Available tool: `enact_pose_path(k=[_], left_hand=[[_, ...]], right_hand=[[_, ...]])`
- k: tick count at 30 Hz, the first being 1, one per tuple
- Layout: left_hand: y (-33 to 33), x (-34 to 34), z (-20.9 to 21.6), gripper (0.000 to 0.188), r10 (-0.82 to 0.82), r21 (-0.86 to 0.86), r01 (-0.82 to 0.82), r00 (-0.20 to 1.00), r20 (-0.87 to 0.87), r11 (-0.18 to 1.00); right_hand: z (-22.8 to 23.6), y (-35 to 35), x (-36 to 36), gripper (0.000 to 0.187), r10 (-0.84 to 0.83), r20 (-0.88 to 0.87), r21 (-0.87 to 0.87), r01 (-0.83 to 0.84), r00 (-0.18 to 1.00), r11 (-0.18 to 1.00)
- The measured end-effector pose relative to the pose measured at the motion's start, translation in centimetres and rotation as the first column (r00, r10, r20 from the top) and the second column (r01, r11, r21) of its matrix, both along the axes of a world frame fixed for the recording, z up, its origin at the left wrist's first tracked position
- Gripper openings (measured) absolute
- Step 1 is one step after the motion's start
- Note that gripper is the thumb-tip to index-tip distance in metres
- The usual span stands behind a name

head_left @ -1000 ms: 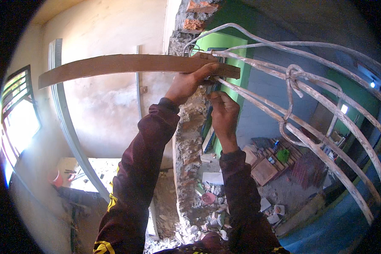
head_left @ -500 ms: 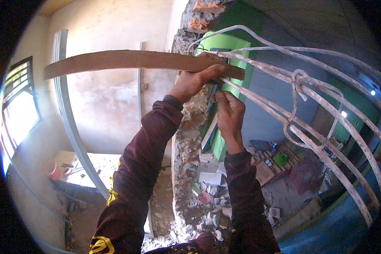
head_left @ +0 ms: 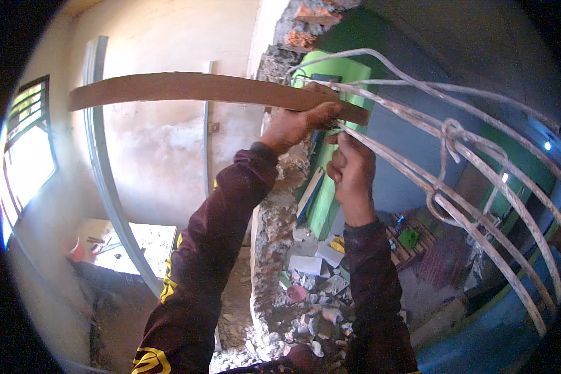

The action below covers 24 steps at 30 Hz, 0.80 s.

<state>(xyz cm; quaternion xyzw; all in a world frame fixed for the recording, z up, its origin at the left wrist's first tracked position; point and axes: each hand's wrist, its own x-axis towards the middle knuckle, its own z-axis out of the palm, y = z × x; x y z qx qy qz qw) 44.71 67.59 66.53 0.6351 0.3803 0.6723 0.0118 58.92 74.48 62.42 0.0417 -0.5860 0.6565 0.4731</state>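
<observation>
A long brown wooden board (head_left: 168, 88) stretches level across the top of the view, its right end by the broken brick wall (head_left: 273, 243). Close to that end, my left hand (head_left: 293, 128) is wrapped round it. Just below, my right hand (head_left: 354, 171) is closed with curled fingers, near the ends of several bare steel reinforcing bars (head_left: 405, 163). What its fingers pinch, if anything, is hidden. The bars fan out to the right, and a bent steel stirrup (head_left: 444, 146) hangs round them.
Rubble (head_left: 305, 324) lies at the wall's foot with white slabs (head_left: 305, 265) and a pink bowl (head_left: 297, 293). A grey metal channel (head_left: 100, 162) stands on the left, before a white table (head_left: 162, 240) and a red bucket (head_left: 75, 250). Behind the bars is a green panel (head_left: 321, 206).
The view has shifted a little, with both hands and the bars appearing further right. My right hand has turned, its fingers now curled nearer the board's underside. My left hand keeps its hold.
</observation>
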Motion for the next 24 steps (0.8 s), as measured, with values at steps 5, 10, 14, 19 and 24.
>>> enact_pose_path(k=[5, 10, 14, 19, 24], left_hand=[[0.0, 0.3, 0.4, 0.030, -0.016, 0.032, 0.015, 0.999, 0.030, 0.999], [-0.2, 0.8, 0.5, 0.033, -0.020, 0.019, 0.020, 1.000, 0.006, 1.000], [-0.2, 0.9, 0.7, 0.031, -0.017, -0.003, 0.017, 0.999, 0.028, 1.000], [-0.1, 1.0, 0.4, 0.031, -0.029, 0.003, 0.028, 0.998, 0.051, 1.000], [0.1, 1.1, 0.4, 0.032, -0.083, 0.010, 0.083, 0.993, 0.078, 0.997]], right_hand=[[0.1, -0.1, 0.1, 0.031, 0.082, -0.014, -0.023, -0.082, 0.997, 0.996], [0.0, 0.1, -0.3, 0.030, 0.150, 0.017, -0.118, -0.147, 0.989, 0.982], [-0.2, 0.2, -0.8, 0.029, 0.124, -0.010, -0.142, -0.124, 0.992, 0.982], [-1.0, 0.2, -1.5, 0.027, -0.003, 0.013, -0.070, 0.004, 1.000, 0.998], [-1.5, 0.0, -2.2, 0.026, -0.097, 0.011, -0.053, 0.098, 0.995, 0.994]])
